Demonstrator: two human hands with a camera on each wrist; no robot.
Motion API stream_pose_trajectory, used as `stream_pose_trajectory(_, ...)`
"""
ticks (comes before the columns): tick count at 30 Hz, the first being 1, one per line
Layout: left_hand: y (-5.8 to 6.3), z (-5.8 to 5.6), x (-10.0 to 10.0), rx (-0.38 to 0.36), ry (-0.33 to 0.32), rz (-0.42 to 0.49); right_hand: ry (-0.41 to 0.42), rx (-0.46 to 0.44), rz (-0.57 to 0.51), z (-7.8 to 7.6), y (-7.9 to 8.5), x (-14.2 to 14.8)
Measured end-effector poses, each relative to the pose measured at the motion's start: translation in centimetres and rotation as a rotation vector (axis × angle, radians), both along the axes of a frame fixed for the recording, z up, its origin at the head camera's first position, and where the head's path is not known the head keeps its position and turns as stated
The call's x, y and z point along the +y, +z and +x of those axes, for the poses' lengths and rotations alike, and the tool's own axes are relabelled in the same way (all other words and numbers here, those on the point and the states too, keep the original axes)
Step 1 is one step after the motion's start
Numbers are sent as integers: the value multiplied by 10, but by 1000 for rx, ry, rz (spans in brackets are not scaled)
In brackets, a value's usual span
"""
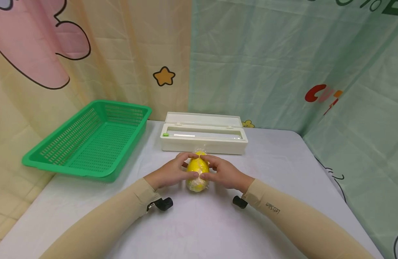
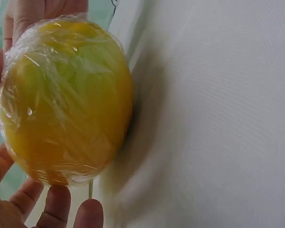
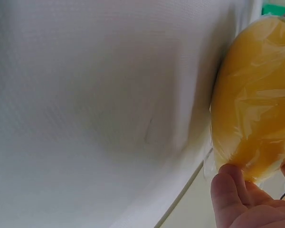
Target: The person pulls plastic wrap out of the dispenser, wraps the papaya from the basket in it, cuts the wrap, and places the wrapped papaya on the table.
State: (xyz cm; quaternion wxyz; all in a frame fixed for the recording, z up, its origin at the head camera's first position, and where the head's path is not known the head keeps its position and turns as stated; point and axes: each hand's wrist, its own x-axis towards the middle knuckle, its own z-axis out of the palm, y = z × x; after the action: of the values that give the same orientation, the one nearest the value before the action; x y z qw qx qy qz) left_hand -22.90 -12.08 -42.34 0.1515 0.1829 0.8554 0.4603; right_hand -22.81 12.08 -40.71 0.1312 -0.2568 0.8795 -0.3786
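Note:
A yellow oval fruit [image 1: 198,166], its exact kind unclear, sits on the white-covered table, wrapped in clear cling film that wrinkles over its front. My left hand [image 1: 175,170] holds it from the left, thumb at the near side and fingers bent round the far side. From the other side my right hand [image 1: 228,172] grips it the same way, its thumb tip close to the left one. The left wrist view shows the wrapped fruit [image 2: 69,102] large, with fingertips at its lower end. In the right wrist view the fruit [image 3: 256,90] is partly cut off.
Behind the hands stands a white cling film dispenser [image 1: 205,145], lid raised, with a green slider [image 1: 165,135] at its left end. A green plastic basket [image 1: 127,158] stands at the left of the table [image 1: 199,230]. Patterned curtains [image 1: 250,64] hang behind and at the sides.

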Motion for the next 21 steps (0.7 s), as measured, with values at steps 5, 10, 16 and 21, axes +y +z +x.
stream_pose_trajectory(5, 0, 0, 3, 3, 18, -17, 21, -16, 4, -1, 1, 3)
stream_pose_trajectory(10, 1, 1, 4, -6, 28, -14, 57, 5, -13, -2, 0, 4)
stream_pose_trajectory(16, 1, 5, 3, -3, 47, -9, 62, 15, -2, -1, -2, 3)
stream_pose_trajectory(21, 2, 7, 4, 31, 38, -16, 16, -8, 11, 1, -3, 6)
